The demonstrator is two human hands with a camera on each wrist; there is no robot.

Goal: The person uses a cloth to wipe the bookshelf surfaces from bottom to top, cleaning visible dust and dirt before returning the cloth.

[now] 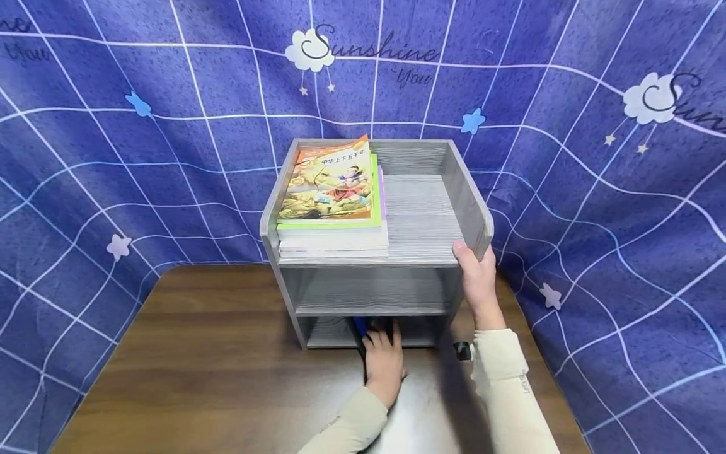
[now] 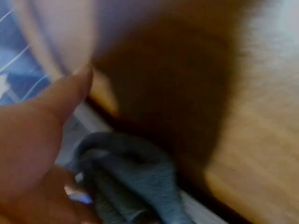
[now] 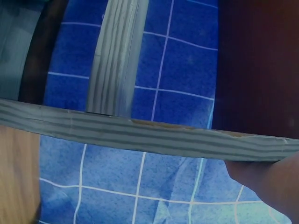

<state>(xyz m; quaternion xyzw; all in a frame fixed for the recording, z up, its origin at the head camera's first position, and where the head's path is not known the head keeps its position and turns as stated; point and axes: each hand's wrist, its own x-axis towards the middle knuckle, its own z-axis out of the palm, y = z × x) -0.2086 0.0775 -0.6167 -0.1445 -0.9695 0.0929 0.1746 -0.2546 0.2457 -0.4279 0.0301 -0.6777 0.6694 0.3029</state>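
A grey wood-grain shelf unit stands on a brown table. My left hand reaches into its bottom compartment, fingers stretched forward over something dark with a blue strip beside it. In the left wrist view, dark grey cloth lies against my left hand, whose thumb sticks out apart from it. The other fingertips are hidden there. My right hand grips the front of the shelf's right side panel, thumb on the inner face. Part of that hand shows against the grey edge in the right wrist view.
On the left of the top shelf lies a stack of books with an orange picture cover uppermost. Blue star-patterned curtain hangs behind and at both sides. The brown table extends left. A small black object is near my right sleeve.
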